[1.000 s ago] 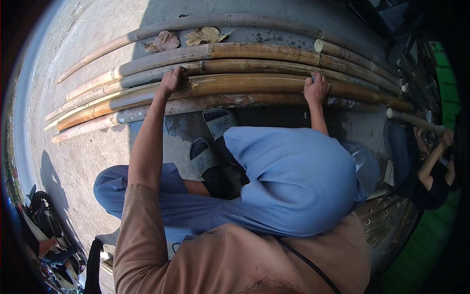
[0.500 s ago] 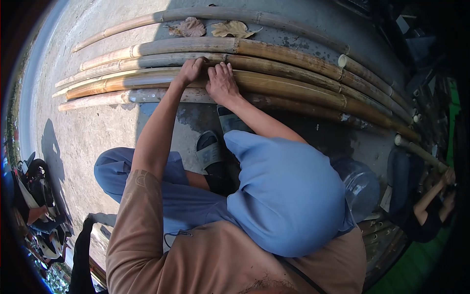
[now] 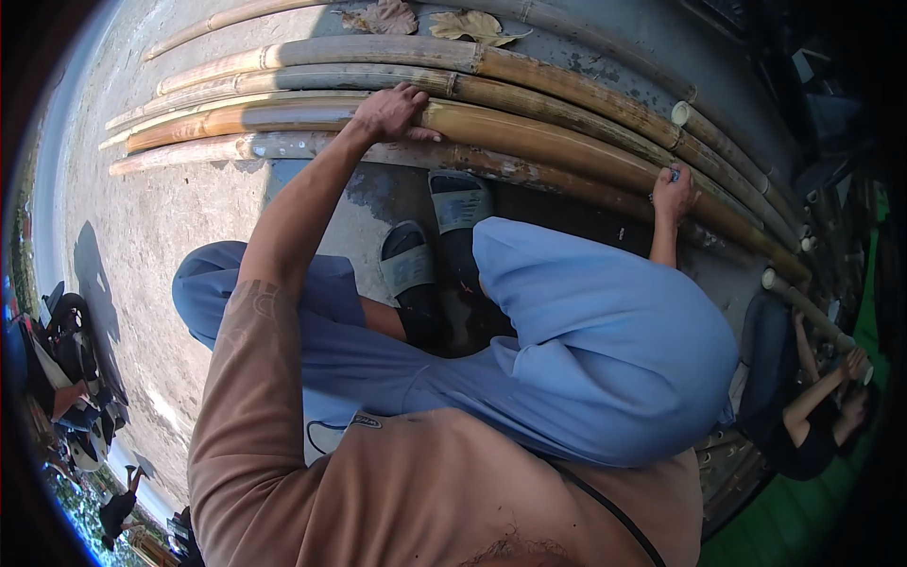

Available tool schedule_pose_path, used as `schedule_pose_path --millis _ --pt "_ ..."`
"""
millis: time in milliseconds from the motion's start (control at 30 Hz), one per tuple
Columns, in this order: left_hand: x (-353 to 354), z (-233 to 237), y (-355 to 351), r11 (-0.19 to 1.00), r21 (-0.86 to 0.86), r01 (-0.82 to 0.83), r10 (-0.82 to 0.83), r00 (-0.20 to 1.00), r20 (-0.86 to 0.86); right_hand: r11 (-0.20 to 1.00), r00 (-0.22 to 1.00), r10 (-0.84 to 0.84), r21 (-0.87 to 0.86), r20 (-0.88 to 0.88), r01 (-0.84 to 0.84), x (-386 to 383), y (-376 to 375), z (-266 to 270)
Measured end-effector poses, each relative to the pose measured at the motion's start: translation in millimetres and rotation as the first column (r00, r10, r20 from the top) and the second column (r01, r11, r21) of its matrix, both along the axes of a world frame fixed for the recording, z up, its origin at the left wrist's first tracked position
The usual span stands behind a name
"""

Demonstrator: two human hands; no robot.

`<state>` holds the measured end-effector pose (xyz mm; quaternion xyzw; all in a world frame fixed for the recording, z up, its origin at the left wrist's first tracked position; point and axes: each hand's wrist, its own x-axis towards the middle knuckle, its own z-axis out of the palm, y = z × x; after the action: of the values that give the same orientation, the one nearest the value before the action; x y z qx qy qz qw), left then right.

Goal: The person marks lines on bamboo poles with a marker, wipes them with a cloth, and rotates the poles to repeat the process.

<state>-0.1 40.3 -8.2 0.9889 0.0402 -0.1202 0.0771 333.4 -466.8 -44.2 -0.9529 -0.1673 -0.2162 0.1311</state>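
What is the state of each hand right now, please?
Left hand: curved over the thick bamboo pole; whether it grips firmly cannot be told.
Right hand: closed around a small object, too small to identify, at the same pole.

Left fingers (image 3: 410, 95) lie across a bamboo pole (image 3: 539, 133), right fingers (image 3: 683, 177) curled against it.

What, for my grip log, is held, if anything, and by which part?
The left hand clasps the thick bamboo pole left of its middle. The right hand seems to hold something small, bluish; the gripped part is unclear.
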Motion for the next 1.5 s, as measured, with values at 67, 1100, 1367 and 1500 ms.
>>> schedule_pose_path --millis 67,1100,1367,1500 --pt "14.2 11.9 3.3 0.995 -0.095 -0.018 0.011 0.997 -0.074 0.996 0.993 0.086 0.045 -0.085 -0.082 -23.7 47.5 4.4" --pt "14.6 -59.7 33.7 0.946 -0.297 -0.132 0.273 0.819 0.505 0.697 0.668 0.717 0.201 -0.196 -0.689 -215.5 311.8 14.2" --pt "14.5 -62.4 41.2 0.858 -0.467 -0.214 0.420 0.817 0.396 0.877 0.865 0.479 0.123 -0.151 -0.465 -119.8 191.6 13.9" --pt "16.2 -58.6 39.1 0.820 -0.519 -0.242 0.452 0.830 0.326 0.999 0.999 0.045 0.013 0.002 -0.045 -7.7 22.7 2.3"
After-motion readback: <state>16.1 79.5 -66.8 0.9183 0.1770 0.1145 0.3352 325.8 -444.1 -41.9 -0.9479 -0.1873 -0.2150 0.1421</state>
